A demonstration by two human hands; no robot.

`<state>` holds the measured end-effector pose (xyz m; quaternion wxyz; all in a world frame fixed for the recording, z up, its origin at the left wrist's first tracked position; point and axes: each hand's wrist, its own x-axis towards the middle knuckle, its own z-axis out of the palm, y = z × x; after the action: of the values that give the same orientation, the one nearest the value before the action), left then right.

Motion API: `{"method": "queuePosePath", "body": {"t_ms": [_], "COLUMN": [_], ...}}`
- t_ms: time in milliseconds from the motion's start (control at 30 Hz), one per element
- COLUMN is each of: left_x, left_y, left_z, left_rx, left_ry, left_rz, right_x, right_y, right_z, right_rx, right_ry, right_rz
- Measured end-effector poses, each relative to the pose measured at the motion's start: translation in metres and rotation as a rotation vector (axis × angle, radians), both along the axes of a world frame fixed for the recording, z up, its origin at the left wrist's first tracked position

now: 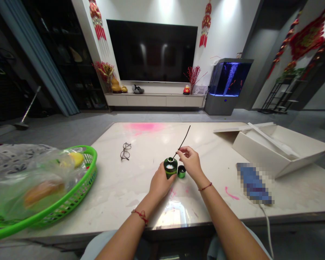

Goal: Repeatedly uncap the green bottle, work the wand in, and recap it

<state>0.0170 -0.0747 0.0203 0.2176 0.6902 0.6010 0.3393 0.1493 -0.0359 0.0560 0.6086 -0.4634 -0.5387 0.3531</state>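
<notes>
A dark green glass bottle (170, 166) with an uncovered round mouth stands upright on the table. Wrapped about its left side and base is my left hand (160, 180). Between the thumb and fingers of my right hand (190, 161) is a thin black stick (185, 137). The stick slants up to the right, its lower end at the bottle's mouth; I cannot tell how far inside it reaches. Just right of the bottle, below my right fingers, sits a small green cap (181, 172), dark inside.
Eyeglasses (125, 151) lie left of the bottle on the white table (141, 202). A green basket (89, 173) with plastic bags is at far left. On the right are an opened white box (262, 155) and a blurred blue item (254, 184) with a white cable (267, 224). Pink stains mark the tabletop.
</notes>
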Motion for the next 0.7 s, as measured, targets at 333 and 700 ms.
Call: {"method": "queuePosePath", "body": {"t_ms": [333, 700], "left_x": [-0.0002, -0.0004], "left_y": [-0.0007, -0.0009], "left_z": [0.0012, -0.0011], "left_rx": [-0.011, 0.001], "left_ry": [0.004, 0.019], "left_rz": [-0.002, -0.002], "right_x": [-0.0033, -0.0075], "right_y": [0.0002, -0.0025], "right_z": [-0.0032, -0.0038], "right_rx": [-0.06, -0.099], "right_ry": [-0.041, -0.19], "right_rz": [0.04, -0.013]}}
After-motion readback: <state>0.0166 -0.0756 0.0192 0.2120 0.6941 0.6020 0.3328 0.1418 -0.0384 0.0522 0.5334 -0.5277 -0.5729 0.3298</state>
